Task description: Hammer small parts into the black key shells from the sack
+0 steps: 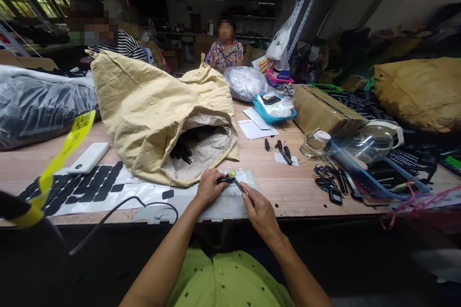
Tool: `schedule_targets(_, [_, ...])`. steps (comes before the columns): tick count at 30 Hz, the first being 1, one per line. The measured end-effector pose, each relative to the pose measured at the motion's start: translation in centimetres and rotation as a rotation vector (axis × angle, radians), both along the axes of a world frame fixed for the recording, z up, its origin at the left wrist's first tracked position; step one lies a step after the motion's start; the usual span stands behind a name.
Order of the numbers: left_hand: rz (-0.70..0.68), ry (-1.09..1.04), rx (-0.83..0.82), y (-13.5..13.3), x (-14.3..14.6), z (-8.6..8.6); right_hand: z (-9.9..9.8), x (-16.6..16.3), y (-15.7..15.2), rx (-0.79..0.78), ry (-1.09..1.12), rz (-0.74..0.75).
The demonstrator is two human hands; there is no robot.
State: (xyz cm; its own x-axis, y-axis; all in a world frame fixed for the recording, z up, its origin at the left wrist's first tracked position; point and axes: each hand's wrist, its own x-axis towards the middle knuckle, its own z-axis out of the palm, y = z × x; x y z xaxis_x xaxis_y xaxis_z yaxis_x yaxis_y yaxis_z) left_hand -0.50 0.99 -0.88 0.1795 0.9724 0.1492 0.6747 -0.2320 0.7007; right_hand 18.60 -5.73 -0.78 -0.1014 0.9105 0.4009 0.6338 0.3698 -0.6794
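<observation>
Green shirt cloth (230, 280) with small dark spots fills the bottom centre of the frame, and two bare forearms reach up from either side of it toward the near edge of one wooden table (298, 196). Two hands work near the middle of the frame: the left hand (208, 188) has its fingers closed around one small black piece (224, 180), and the right hand (261, 208) grips one slim dark rod (239, 185) between thumb and fingers. One round yellow-green tip (232, 173) shows between the hands, beside the rod's far end; whether the two touch is too small to tell. Black piece, tip and rod all sit just above one pale sheet (230, 204) at the table edge. Directly beyond the left hand, one large tan sack (144, 105) spreads across the centre left, its mouth open on several black items (182, 151), too shadowed to count. At the left of the frame are one yellow tag (66, 151), one white device (89, 157) and one sheet of black stickers (103, 184), too many to count surely. Right of centre lie a few small black parts (267, 144), one blue basin (275, 116), one cardboard box (317, 110) and one lidded jar (319, 140). Two other people (226, 53) sit in the upper left and upper centre.
</observation>
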Motion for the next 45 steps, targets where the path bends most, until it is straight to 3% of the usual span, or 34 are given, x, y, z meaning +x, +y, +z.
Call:
schedule_targets(4, [-0.012, 0.011, -0.015, 0.0, 0.0, 0.3, -0.4, -0.5, -0.5, 0.076, -0.131, -0.018])
schedule_targets(8, [-0.023, 0.033, -0.017, 0.0, 0.1, 0.4, -0.5, -0.7, -0.5, 0.036, -0.265, -0.024])
schedule_targets(20, [-0.008, 0.004, -0.017, 0.0, 0.3, 0.0, -0.2, 0.8, -0.5, 0.003, -0.186, -0.062])
schedule_targets(25, [-0.013, 0.008, -0.014, -0.2, 0.3, 0.3, -0.4, 2.0, 1.6, 0.069, -0.244, -0.2])
schedule_targets(29, [0.005, 0.018, 0.001, -0.5, 0.4, 0.3, -0.7, 3.6, 3.9, 0.105, -0.436, -0.332])
schedule_targets(33, [-0.002, 0.031, 0.008, -0.5, 0.4, 0.2, -1.6, 4.5, 4.8, 0.161, -0.617, -0.385])
schedule_targets(39, [-0.03, 0.009, 0.038, -0.9, 0.2, 0.4, -2.4, 4.4, 4.8, 0.174, -0.635, -0.398])
schedule_targets(42, [-0.155, -0.062, 0.036, -3.7, 0.6, 1.1, -2.4, 4.3, 4.9, 0.172, -0.639, -0.404])
schedule_targets(45, [-0.479, -0.122, -0.031, -7.8, 1.1, 1.1, -2.4, 4.2, 4.9, 0.175, -0.646, -0.416])
